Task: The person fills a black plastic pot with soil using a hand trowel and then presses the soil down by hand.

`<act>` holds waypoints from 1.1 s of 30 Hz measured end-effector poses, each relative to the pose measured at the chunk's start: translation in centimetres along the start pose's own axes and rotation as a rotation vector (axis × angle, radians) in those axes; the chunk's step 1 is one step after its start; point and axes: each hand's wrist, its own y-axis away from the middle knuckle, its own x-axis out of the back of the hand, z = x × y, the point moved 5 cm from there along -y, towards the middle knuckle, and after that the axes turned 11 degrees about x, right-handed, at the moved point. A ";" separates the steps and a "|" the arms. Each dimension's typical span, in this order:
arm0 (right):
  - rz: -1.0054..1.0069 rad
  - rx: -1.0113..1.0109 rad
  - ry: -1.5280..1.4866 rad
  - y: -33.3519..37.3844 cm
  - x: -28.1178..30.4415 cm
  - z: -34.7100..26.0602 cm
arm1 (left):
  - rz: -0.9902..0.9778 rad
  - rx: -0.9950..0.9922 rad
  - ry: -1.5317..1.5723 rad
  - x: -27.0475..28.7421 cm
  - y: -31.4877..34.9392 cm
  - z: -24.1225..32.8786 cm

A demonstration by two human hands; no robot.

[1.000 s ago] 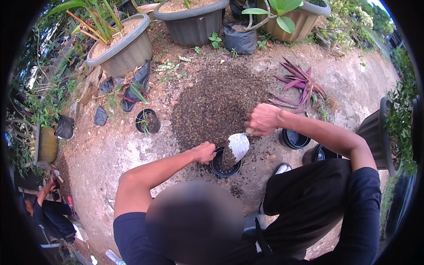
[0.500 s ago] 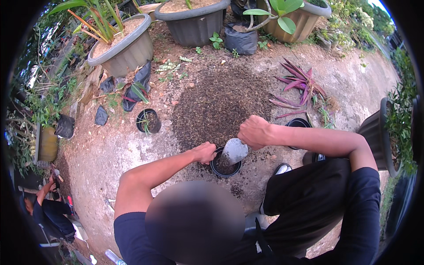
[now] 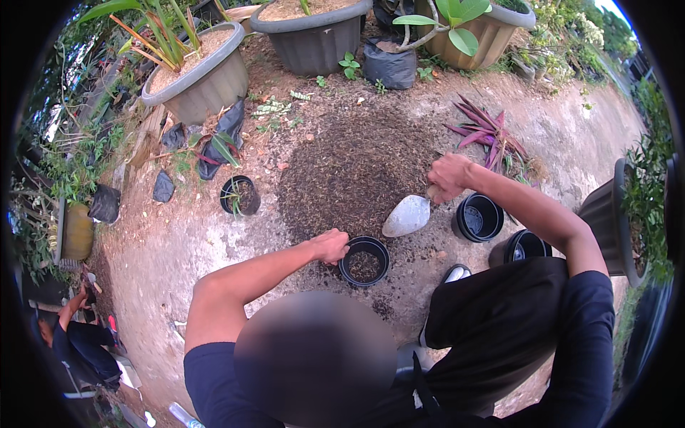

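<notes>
My left hand (image 3: 330, 247) grips the rim of a small black plant pot (image 3: 386, 269) that stands upright on the ground. Dark soil (image 3: 363, 265) lies inside it. To the right of that pot, my right hand (image 3: 450, 176) is closed around the handle of a trowel (image 3: 408, 216). Its pale grey blade points left and down, over the near right edge of a wide heap of dark, loose soil (image 3: 349, 164). The blade looks bare on the side that shows.
Two black pots, one (image 3: 478, 217) and another (image 3: 526, 246), stand by my right forearm. Uprooted purple-leaved plants (image 3: 492, 135) lie beyond. A small potted plant (image 3: 240, 196) stands left of the heap. Large planters (image 3: 310, 43) line the back. Another person (image 3: 78, 335) sits far left.
The trowel has moved from over the pot's mouth to the right, and its blade has swung round toward the soil heap. My left hand stays on the pot's rim.
</notes>
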 end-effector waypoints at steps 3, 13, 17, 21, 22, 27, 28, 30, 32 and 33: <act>-0.069 0.052 0.002 -0.7 -1.4 -1.7 | -0.002 -0.012 -0.043 -0.2 -0.1 -0.1; -0.141 0.064 -0.077 -1.7 -5.1 -2.0 | 0.006 -0.005 -0.010 0.4 0.5 0.4; -0.075 0.017 -0.115 -1.9 -5.2 -0.9 | 0.012 -0.007 -0.012 0.2 0.2 0.2; -0.022 -0.042 -0.229 -1.8 -4.9 -0.7 | 0.005 0.013 -0.008 0.3 0.5 0.3; -0.008 -0.029 -0.246 -1.9 -4.8 -1.1 | 0.006 0.013 -0.007 0.3 0.7 0.3; -0.006 -0.081 -0.351 -2.4 -7.3 -2.9 | 0.023 -0.029 -0.026 0.2 0.3 0.3; -0.010 -0.081 -0.380 -2.5 -7.8 -3.5 | 0.022 -0.028 -0.029 0.1 0.2 0.2; -0.021 -0.078 -0.438 -2.5 -8.6 -4.2 | 0.022 -0.026 -0.033 0.1 0.1 0.2; -0.048 -0.085 -0.428 -2.3 -8.6 -4.1 | 0.037 -0.033 -0.023 0.1 0.2 0.2; -0.061 -0.087 -0.423 -2.3 -8.4 -4.1 | 0.044 -0.035 -0.018 0.1 0.3 0.1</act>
